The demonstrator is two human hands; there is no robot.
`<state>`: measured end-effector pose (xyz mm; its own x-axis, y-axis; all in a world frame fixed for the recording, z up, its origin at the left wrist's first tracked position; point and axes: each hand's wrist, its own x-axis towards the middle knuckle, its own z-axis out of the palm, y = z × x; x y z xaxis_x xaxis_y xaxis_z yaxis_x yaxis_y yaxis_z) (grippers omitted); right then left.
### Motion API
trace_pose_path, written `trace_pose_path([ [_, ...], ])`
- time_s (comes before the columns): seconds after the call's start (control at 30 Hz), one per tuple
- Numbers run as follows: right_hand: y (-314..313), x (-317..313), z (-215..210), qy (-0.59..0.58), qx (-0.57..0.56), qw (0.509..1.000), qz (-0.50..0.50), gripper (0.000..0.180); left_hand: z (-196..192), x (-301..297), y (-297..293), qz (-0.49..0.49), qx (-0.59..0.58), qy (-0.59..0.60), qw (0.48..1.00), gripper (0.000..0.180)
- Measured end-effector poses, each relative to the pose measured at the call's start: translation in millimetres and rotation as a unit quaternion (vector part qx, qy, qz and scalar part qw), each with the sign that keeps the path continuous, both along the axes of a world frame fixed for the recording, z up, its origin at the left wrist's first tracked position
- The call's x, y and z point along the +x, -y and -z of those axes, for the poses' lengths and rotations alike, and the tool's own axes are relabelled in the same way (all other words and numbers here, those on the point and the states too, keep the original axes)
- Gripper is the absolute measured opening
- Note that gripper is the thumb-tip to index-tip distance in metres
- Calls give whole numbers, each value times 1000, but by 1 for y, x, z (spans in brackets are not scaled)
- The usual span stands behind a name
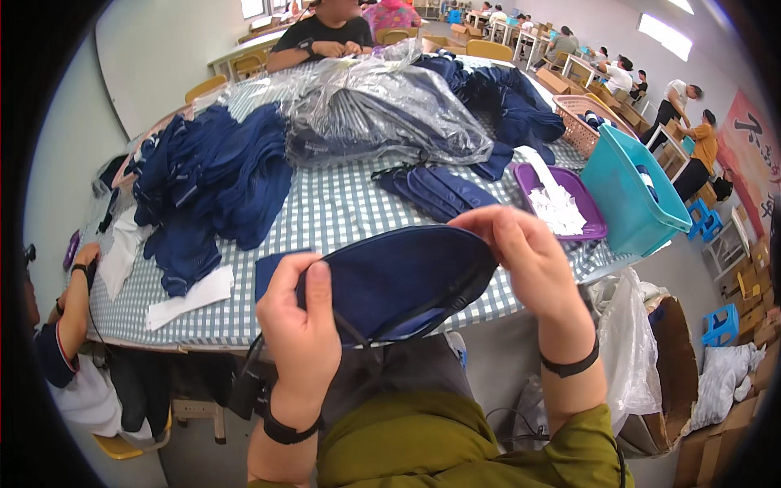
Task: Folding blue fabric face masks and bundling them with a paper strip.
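Note:
A navy eye mask [390,281] with dark edging and thin black straps is stretched between my hands, above the near edge of the table. My left hand [301,313] pinches its left end, thumb on top. At its right end, my right hand [525,252] grips the edge between thumb and fingers. Just beyond lies a small row of similar folded navy pieces [439,191]. Part of another flat navy piece [272,272] shows behind my left hand.
The checked tablecloth [325,195] carries a navy fabric heap [215,175], a clear plastic bag [382,110] and white paper strips [191,299]. At right stand a purple tray [598,215] of white slips, a teal bin [630,191] and a pink basket [578,122]. Co-workers sit left and opposite.

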<state>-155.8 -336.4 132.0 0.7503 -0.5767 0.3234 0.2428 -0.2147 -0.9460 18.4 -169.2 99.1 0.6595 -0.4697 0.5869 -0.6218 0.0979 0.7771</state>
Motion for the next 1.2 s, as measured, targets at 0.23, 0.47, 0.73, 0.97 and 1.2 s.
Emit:
trace_pose_path([
  [0.23,-27,-9,23,29,-52,995,82,31,12,-17,6,-87,-18,12,996,23],
  [0.47,-42,-13,16,-15,-233,964,124,22,23,-20,9,-8,-85,-86,993,26],
  [0.73,-83,-11,19,108,-361,915,141,37,22,-51,-31,141,-66,-11,988,54],
  [0.97,-94,-5,27,154,-376,905,124,46,8,-51,-38,241,-5,58,969,46],
  [1.2,-101,-9,22,95,-306,946,54,40,11,-54,-43,299,-4,-218,929,25],
])
